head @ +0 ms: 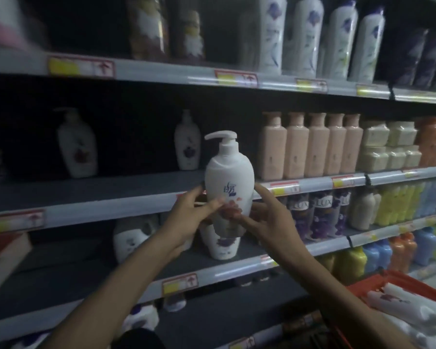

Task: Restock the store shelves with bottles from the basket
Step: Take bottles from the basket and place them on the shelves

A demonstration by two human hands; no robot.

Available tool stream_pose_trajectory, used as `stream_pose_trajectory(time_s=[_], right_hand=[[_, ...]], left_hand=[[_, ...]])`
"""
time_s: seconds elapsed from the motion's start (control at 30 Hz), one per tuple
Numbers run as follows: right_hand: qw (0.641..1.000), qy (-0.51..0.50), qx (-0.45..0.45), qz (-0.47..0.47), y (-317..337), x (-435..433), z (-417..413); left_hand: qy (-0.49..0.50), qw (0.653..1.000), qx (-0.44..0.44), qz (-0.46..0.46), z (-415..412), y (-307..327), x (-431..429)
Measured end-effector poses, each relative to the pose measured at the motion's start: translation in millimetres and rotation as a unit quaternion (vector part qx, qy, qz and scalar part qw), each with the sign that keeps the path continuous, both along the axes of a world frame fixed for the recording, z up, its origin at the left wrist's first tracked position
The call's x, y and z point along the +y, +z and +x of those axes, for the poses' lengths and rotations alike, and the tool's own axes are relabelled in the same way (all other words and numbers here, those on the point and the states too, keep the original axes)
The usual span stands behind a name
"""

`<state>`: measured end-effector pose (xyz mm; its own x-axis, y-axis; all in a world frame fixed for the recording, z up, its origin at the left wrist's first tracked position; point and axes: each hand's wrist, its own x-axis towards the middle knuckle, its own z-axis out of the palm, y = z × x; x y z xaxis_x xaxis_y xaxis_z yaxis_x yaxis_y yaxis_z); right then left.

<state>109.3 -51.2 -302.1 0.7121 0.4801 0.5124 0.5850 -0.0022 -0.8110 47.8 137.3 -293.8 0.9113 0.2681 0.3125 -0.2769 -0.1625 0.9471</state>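
Both hands hold a white pump bottle point(228, 180) upright by the shelf point(111, 195). The left hand point(191, 215) pinches its lower side. The right hand point(267, 217) wraps around the other side.

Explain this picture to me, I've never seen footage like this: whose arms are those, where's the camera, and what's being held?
There is no machine here. A person wears one wide-angle camera on the head, looking forward and down, so the two bare arms are their own. The left hand and right hand together hold a white plastic pump bottle upright in front of a grey store shelf. On that shelf stand two similar white pump bottles and, to the right, a row of peach square-shouldered bottles. At the lower right is a red plastic basket holding more white bottles.
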Motion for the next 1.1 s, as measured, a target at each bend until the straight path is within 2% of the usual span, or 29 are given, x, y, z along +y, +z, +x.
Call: stream_pose_trajectory(time_s=[0.23,0.43,0.67,0.8,0.97,1.1], right_hand=[[0.998,0.048,-0.031,0.010,23,92,-15],[0.994,0.094,-0.053,-0.015,46,172,-8],[0.994,0.102,-0.024,-0.019,60,257,31],[0.995,0.086,0.042,-0.006,53,294,46],[0.993,0.079,0.084,-0.007,45,315,52],[0.987,0.080,0.134,-0.046,47,323,59]], left_hand=[[0.120,0.991,-0.045,0.036,-51,34,67],[0.190,0.979,-0.069,-0.009,-66,55,125],[0.256,0.964,-0.050,-0.050,-38,75,183],[0.312,0.945,-0.034,-0.091,-15,71,207],[0.332,0.936,-0.026,-0.114,-1,56,226],[0.334,0.937,-0.014,-0.104,3,52,230]])
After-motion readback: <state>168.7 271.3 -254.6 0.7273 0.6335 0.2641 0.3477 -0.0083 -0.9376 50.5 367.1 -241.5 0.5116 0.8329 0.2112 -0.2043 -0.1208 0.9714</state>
